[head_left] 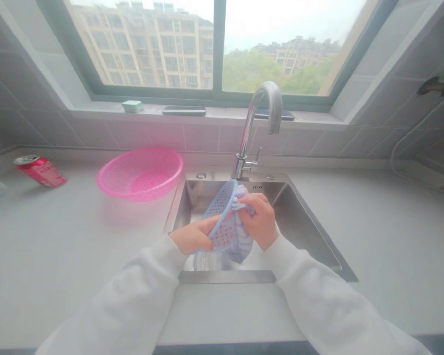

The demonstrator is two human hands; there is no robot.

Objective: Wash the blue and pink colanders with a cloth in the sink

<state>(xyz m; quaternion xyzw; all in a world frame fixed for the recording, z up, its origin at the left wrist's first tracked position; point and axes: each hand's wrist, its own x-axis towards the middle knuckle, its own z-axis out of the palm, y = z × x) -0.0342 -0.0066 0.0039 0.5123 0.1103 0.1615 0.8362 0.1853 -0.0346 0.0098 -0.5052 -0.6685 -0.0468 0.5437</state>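
Over the steel sink [318, 236] I hold a small blue plastic basket [222, 202] with a lattice wall, tilted on its side. My left hand [196, 235] is closed on its rim and wall, the thumb along the inside. Against the basket's outer right side lies a pale lilac cloth [241, 241], bunched and hanging down. My right hand [259, 218] pinches the upper part of this cloth near the rim. Below the basket, part of the sink floor is hidden by my hands and the cloth.
A chrome faucet [246, 128] rises behind the sink. On the counter at left stand a pink basket [140, 190] and a tilted red can [43, 171]. The windowsill holds a green-white block [132, 106] and a flat dark object [184, 111].
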